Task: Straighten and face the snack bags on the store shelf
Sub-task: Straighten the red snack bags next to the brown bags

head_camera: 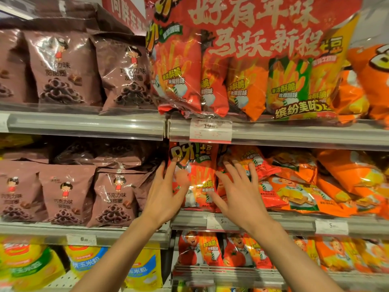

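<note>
A red snack bag [202, 175] stands upright at the left end of the middle shelf's right section. My left hand [166, 190] lies against its left side with straight fingers, thumb across the front. My right hand [237, 190] presses its right side with spread fingers, partly over the neighbouring orange and red bags [294, 186], which lie tilted and overlapping.
Brown chocolate ring bags [63, 197] fill the middle shelf to the left. A large red multi-pack [242, 60] stands on the shelf above, over a price tag [210, 130]. The shelf rail [284, 223] runs below my hands. More red and yellow bags [210, 249] sit lower.
</note>
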